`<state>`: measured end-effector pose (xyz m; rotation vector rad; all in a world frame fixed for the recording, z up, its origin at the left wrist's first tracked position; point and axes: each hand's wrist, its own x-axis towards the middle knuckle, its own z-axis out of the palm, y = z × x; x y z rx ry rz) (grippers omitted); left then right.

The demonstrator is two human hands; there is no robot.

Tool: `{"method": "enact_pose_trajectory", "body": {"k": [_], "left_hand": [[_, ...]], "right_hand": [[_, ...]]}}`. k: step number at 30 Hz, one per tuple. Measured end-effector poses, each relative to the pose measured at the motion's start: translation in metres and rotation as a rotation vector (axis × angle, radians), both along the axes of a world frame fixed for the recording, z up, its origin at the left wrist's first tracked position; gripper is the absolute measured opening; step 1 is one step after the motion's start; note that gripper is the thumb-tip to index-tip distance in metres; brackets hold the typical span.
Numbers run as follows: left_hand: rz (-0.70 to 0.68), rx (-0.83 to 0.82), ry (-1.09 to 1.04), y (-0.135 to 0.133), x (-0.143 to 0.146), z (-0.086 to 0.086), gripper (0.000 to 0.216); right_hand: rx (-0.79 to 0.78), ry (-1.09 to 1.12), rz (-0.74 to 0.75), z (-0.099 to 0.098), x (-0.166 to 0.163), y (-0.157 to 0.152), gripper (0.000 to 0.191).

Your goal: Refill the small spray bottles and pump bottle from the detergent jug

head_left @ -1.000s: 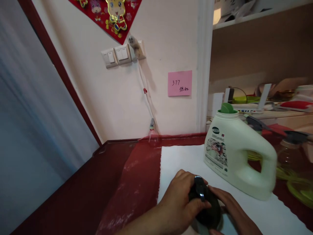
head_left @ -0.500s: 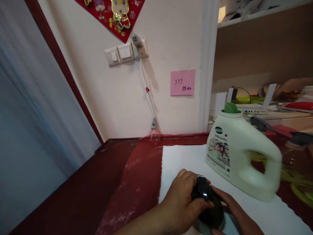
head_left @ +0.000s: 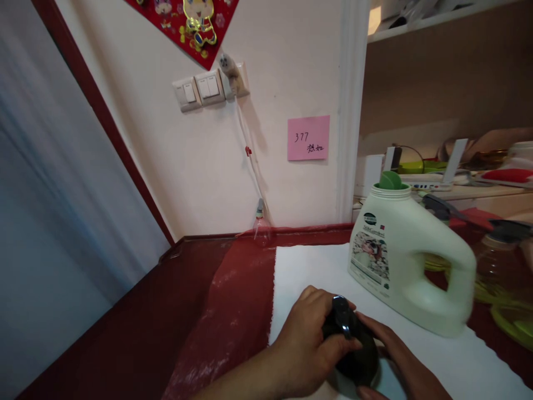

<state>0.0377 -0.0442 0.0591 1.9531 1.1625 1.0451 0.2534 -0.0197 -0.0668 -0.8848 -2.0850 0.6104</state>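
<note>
A dark, rounded object [head_left: 358, 364] stands low on the white sheet, near the bottom edge of the view. On top of it is a black piece with a shiny silver edge [head_left: 342, 316]; what kind of thing it is I cannot make out. My left hand [head_left: 306, 344] is closed on this top piece, thumb in front and fingers behind. From the right, my right hand [head_left: 395, 350] curves around the dark body, its fingers partly out of view. Beyond my right hand stands a pale green jug [head_left: 408, 266] with a green piece [head_left: 390, 180] in its uncapped neck.
The white sheet [head_left: 312, 264] lies over red plastic film [head_left: 237, 300] on a dark red table. A clear bulb-shaped item [head_left: 262, 225] hangs by a cord against the wall. At right are a clear container with a dark top [head_left: 495, 258] and a cluttered shelf [head_left: 470, 191].
The whole view has shifted slightly, so everything sits a little further left and up. Both hands keep the same hold on the dark object.
</note>
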Motion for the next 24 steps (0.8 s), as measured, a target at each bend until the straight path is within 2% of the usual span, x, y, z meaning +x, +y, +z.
{"method": "enact_pose_trajectory", "body": {"k": [5,11,16,24], "left_hand": [[0.005,0.006,-0.013,-0.001,0.001,-0.002,0.033],[0.007,0.008,-0.015,-0.002,0.002,-0.003,0.031],[0.009,0.006,-0.018,-0.003,0.002,-0.004,0.031],[0.051,-0.001,-0.029,-0.005,0.005,-0.007,0.031]], "right_hand": [[0.018,-0.019,0.016,0.001,-0.001,0.001,0.07],[-0.074,-0.057,0.017,0.002,-0.001,0.0,0.07],[-0.085,-0.043,0.026,0.001,0.001,-0.002,0.071],[-0.161,-0.011,0.001,0.022,-0.005,-0.01,0.068]]}}
